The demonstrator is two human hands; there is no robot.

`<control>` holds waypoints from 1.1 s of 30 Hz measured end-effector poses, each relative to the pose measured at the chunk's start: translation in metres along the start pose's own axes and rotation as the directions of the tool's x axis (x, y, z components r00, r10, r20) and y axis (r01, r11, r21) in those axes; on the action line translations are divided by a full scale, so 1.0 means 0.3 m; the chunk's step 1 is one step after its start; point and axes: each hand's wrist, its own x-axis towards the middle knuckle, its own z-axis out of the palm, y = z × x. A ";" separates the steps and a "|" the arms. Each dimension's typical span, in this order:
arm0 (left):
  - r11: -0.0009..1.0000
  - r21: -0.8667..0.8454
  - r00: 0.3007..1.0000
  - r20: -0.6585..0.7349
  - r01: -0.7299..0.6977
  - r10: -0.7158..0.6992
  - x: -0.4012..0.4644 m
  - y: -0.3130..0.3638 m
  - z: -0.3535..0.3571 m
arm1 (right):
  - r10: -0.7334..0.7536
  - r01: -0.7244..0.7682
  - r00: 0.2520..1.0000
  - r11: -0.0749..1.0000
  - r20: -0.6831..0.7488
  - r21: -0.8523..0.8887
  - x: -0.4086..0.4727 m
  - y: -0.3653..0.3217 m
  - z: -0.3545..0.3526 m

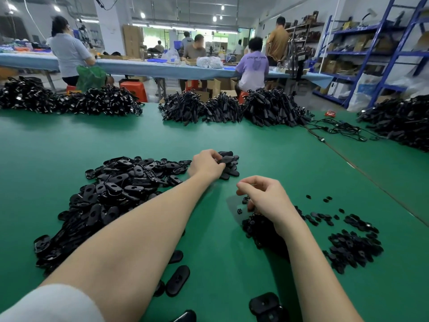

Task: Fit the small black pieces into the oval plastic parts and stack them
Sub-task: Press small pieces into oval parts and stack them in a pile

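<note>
An oval part (226,159) is gripped by the left hand (205,165) over the stack (229,170); the right hand (262,198) is curled (contents unclear) above small pieces (257,226).

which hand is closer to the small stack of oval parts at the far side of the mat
Left. The left hand is right on the small stack of oval parts, fingers curled on one piece. The right hand is nearer the camera, over the small black pieces.

The right hand (267,198) hides its fingertips and part of the small black pieces (255,226).
</note>
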 end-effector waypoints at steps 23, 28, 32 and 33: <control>0.942 0.183 0.955 -0.049 -0.281 0.294 -0.388 -0.145 -0.227 | -0.022 0.074 0.989 0.930 0.146 -0.360 -0.028 -0.012 0.057; 0.948 0.190 0.966 -0.001 -0.255 0.260 -0.372 -0.193 -0.259 | -0.038 0.111 0.984 0.897 0.177 -0.428 -0.033 -0.023 0.073; 0.920 0.313 0.971 0.055 -0.238 0.233 -0.382 -0.196 -0.238 | -0.050 0.120 0.984 0.894 0.170 -0.432 -0.032 -0.029 0.064; 0.904 0.357 0.972 0.067 -0.236 0.227 -0.386 -0.198 -0.233 | -0.052 0.119 0.985 0.893 0.165 -0.434 -0.032 -0.029 0.061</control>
